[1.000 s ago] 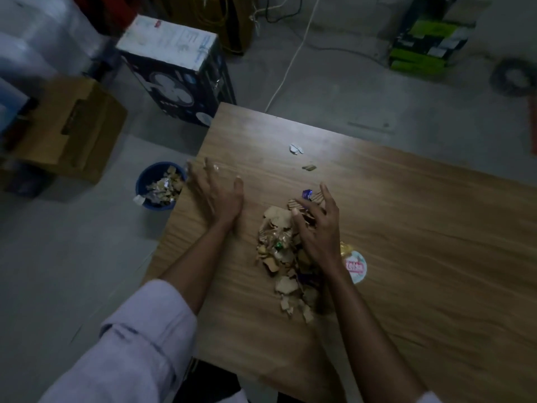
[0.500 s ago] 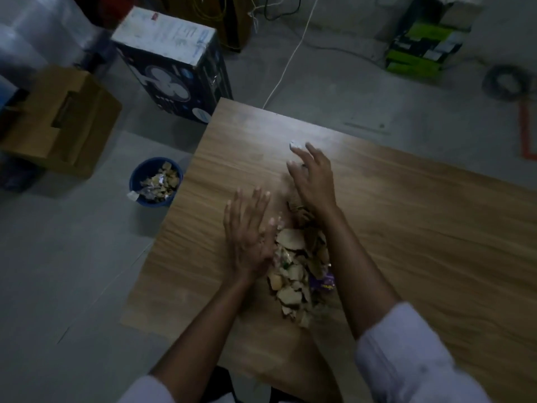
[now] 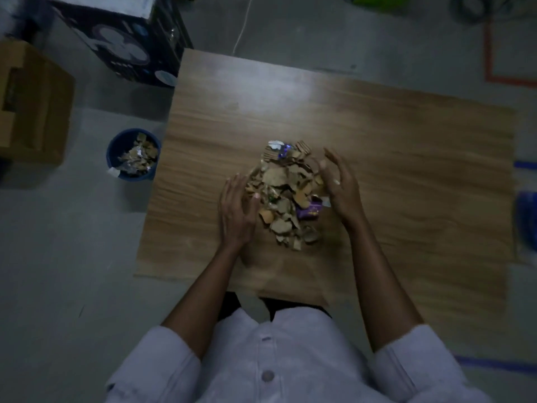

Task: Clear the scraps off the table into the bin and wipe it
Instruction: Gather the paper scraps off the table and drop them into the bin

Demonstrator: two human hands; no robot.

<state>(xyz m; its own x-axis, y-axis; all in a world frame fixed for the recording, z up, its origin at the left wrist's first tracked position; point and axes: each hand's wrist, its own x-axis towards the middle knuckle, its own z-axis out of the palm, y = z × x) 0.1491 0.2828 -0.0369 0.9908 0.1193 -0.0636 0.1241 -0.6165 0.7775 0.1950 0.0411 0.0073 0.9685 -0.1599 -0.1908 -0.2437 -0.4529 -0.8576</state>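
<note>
A heap of tan cardboard scraps and foil wrappers (image 3: 286, 193) lies in the middle of the wooden table (image 3: 406, 158). A purple wrapper (image 3: 309, 210) sits at the heap's right side. My left hand (image 3: 236, 209) lies flat against the heap's left edge, fingers straight. My right hand (image 3: 338, 184) stands on edge against the heap's right side, fingers loosely bent, holding nothing. A blue bin (image 3: 133, 154) with scraps inside stands on the floor left of the table.
A dark printed box (image 3: 128, 42) stands on the floor by the table's far left corner. A brown cardboard box (image 3: 32, 103) sits further left. A white cable (image 3: 242, 27) runs across the floor behind the table. Orange tape (image 3: 491, 53) marks the floor at the far right.
The two stray bits at the far side have been swept into the heap. My right hand came back to the heap's right side. The view shifted to look more straight down.
</note>
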